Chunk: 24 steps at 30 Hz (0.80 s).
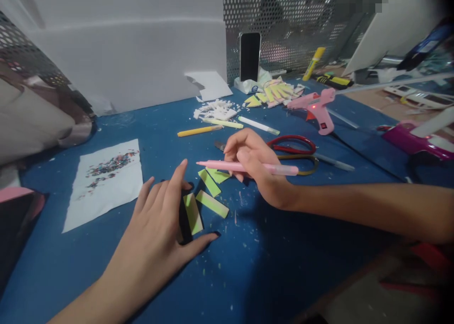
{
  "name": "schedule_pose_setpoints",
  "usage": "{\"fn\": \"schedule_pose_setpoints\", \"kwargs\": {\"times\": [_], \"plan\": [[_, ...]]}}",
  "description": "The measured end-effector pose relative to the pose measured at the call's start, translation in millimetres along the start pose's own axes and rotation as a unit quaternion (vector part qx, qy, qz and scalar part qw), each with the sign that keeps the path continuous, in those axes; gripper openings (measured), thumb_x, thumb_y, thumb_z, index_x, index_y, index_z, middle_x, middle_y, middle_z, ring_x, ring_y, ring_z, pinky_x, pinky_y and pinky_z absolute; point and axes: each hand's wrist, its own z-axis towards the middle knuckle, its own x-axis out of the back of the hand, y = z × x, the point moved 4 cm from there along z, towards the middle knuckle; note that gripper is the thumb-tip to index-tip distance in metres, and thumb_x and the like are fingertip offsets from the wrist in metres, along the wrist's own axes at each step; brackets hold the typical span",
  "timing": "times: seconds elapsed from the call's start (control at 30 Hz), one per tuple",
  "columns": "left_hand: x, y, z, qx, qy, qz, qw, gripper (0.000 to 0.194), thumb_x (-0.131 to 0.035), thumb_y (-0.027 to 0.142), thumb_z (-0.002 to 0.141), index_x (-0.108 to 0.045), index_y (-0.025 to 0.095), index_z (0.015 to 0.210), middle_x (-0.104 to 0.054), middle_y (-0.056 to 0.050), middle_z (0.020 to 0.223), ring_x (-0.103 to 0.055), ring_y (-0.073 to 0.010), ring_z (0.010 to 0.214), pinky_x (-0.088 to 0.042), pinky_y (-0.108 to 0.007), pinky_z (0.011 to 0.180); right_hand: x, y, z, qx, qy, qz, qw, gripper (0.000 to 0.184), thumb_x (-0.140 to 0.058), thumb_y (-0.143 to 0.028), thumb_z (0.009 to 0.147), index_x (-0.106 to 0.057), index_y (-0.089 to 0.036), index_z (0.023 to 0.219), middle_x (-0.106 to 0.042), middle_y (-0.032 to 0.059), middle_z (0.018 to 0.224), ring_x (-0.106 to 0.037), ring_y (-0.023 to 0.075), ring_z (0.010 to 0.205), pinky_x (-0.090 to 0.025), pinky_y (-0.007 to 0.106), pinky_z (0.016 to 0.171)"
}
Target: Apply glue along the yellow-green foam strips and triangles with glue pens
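My right hand grips a pink marker, its tip pointing left above the blue table. Fingers spread, my left hand rests palm down with its thumb and forefinger apart. Between the thumb and forefinger lies a green strip with pale edges. Close by are another green-and-pink strip and a smaller green strip, with one more green piece under the marker. Red-handled scissors lie behind my right hand, which partly covers them.
A white paper with colourful small bits lies left. Behind are a yellow marker, white scraps, a pile of cut strips and a propped phone. At the right stand a pink glue gun with a cord and a purple tool.
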Motion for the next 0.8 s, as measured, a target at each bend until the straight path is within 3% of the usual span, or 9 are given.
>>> {"fn": "schedule_pose_setpoints", "kwargs": {"times": [0.1, 0.2, 0.23, 0.3, 0.33, 0.4, 0.53, 0.63, 0.8], "plan": [[22.5, -17.3, 9.1, 0.020, -0.025, -0.046, 0.998, 0.113, -0.052, 0.093, 0.086, -0.008, 0.034, 0.172, -0.070, -0.011, 0.133, -0.072, -0.0339, 0.116, -0.059, -0.052, 0.097, 2.1, -1.1, -1.8, -0.007, 0.005, 0.005, 1.000, 0.020, -0.053, -0.040, 0.110, -0.056, -0.021, 0.114, -0.061, -0.0038, 0.081, -0.052, 0.0073, 0.057, -0.041, 0.023, 0.050], [58.5, -50.9, 14.7, 0.087, -0.033, -0.058, 0.994, 0.078, -0.040, 0.085, 0.098, -0.038, 0.040, 0.161, -0.075, 0.000, 0.122, -0.074, -0.0248, 0.109, -0.059, -0.035, 0.090, -1.8, -1.5, -4.0, -0.046, -0.056, 0.022, 0.997, 0.030, -0.051, -0.046, 0.111, -0.059, -0.019, 0.120, -0.067, -0.0041, 0.073, -0.051, 0.0064, 0.046, -0.039, 0.022, 0.045], [68.1, -62.0, 15.3, 0.098, -0.047, -0.060, 0.992, 0.066, -0.038, 0.080, 0.101, -0.052, 0.037, 0.150, -0.076, 0.003, 0.110, -0.074, -0.0196, 0.097, -0.058, -0.029, 0.083, -3.7, -3.2, -4.7, -0.049, -0.080, 0.015, 0.995, 0.030, -0.052, -0.046, 0.110, -0.063, -0.018, 0.115, -0.067, -0.0039, 0.071, -0.051, 0.0062, 0.045, -0.039, 0.022, 0.044], [77.8, -81.0, 15.3, 0.115, -0.106, -0.053, 0.986, 0.049, -0.042, 0.067, 0.106, -0.071, 0.027, 0.105, -0.071, 0.007, 0.081, -0.069, -0.0112, 0.075, -0.051, -0.019, 0.069, -6.6, -9.6, -5.4, -0.028, -0.117, -0.027, 0.992, 0.031, -0.055, -0.041, 0.108, -0.065, -0.017, 0.092, -0.067, -0.0030, 0.066, -0.054, 0.0064, 0.046, -0.041, 0.020, 0.046], [78.9, -87.3, 15.3, 0.113, -0.134, -0.055, 0.983, 0.053, -0.045, 0.066, 0.104, -0.068, 0.024, 0.083, -0.066, 0.007, 0.068, -0.064, -0.0086, 0.063, -0.047, -0.017, 0.061, -9.0, -11.3, -5.8, -0.033, -0.146, -0.084, 0.985, 0.034, -0.053, -0.035, 0.107, -0.063, -0.017, 0.080, -0.068, -0.0019, 0.066, -0.057, 0.0065, 0.049, -0.044, 0.021, 0.051], [73.7, -92.2, 14.8, 0.093, -0.203, -0.071, 0.972, 0.061, -0.041, 0.066, 0.102, -0.059, 0.022, 0.063, -0.058, 0.007, 0.053, -0.058, -0.0072, 0.048, -0.044, -0.016, 0.051, -11.6, -15.8, -5.8, -0.021, -0.174, -0.187, 0.967, 0.040, -0.047, -0.026, 0.104, -0.062, -0.017, 0.068, -0.069, -0.0013, 0.062, -0.058, 0.0070, 0.053, -0.044, 0.022, 0.057], [54.2, -86.7, 8.7, 0.053, -0.317, -0.094, 0.942, 0.041, -0.058, 0.055, 0.093, -0.060, 0.023, 0.067, -0.058, 0.009, 0.052, -0.056, -0.0072, 0.045, -0.040, -0.015, 0.046, -14.5, -19.8, -3.9, -0.008, -0.175, -0.313, 0.933, 0.045, -0.043, -0.025, 0.102, -0.062, -0.018, 0.061, -0.070, -0.0005, 0.062, -0.056, 0.0089, 0.055, -0.037, 0.026, 0.059], [44.5, -86.0, -0.1, 0.030, -0.339, -0.084, 0.936, 0.021, -0.072, 0.042, 0.077, -0.064, 0.023, 0.072, -0.060, 0.009, 0.056, -0.053, -0.0073, 0.048, -0.033, -0.016, 0.045, -16.2, -18.5, -3.1, -0.020, -0.169, -0.356, 0.919, 0.048, -0.044, -0.028, 0.102, -0.061, -0.018, 0.059, -0.068, -0.0007, 0.061, -0.053, 0.0094, 0.054, -0.032, 0.028, 0.059], [35.9, -92.8, -8.9, 0.026, -0.332, -0.062, 0.941, 0.019, -0.075, 0.038, 0.078, -0.062, 0.024, 0.075, -0.064, 0.006, 0.061, -0.053, -0.0094, 0.050, -0.027, -0.020, 0.044, -19.0, -15.2, -2.9, -0.034, -0.195, -0.348, 0.916, 0.046, -0.042, -0.028, 0.103, -0.059, -0.019, 0.061, -0.068, -0.0010, 0.063, -0.056, 0.0109, 0.059, -0.035, 0.028, 0.062]]}}
